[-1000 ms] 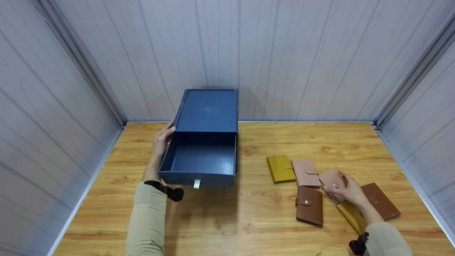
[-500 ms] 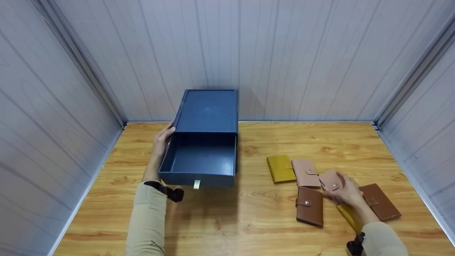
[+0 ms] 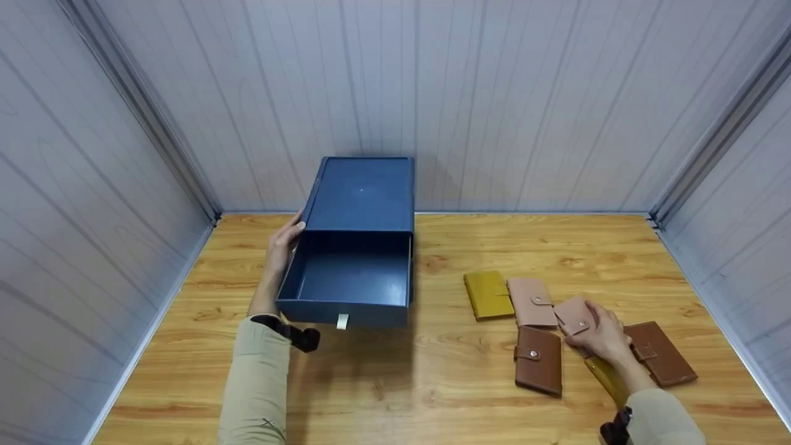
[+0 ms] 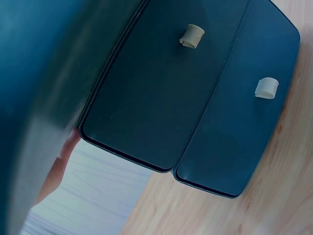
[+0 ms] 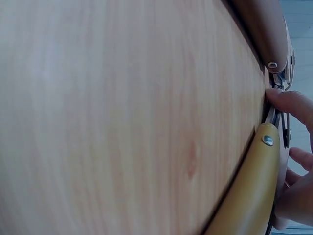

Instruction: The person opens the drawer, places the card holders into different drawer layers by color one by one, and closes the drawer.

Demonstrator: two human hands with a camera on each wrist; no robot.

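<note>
A dark blue drawer cabinet (image 3: pixel 364 191) stands against the back wall, its top drawer (image 3: pixel 343 313) pulled out with a bare floor. My left hand (image 3: pixel 282 246) rests along the cabinet's left side, fingers extended and thumb at the front edge. In the left wrist view, two pushed-in drawer fronts (image 4: pixel 146 93) with pale tabs show beneath the pulled-out drawer. My right hand (image 3: pixel 605 339) pinches a small pink snap wallet (image 3: pixel 573 312) between thumb and fingers, low over the table. A mustard wallet (image 5: pixel 249 186) lies partly under that hand; a large brown wallet (image 3: pixel 664 355) is to its right.
Left of the right hand lie another pink wallet (image 3: pixel 531 301), a brown snap wallet (image 3: pixel 537 358) and a flat mustard wallet (image 3: pixel 488 295). Pale panel walls (image 3: pixel 525 105) bound the wooden table (image 3: pixel 457 383) at the back and both sides.
My right hand has shifted slightly left and its fingers have closed in on the small pink wallet's edges. The left hand and cabinet stay put.
</note>
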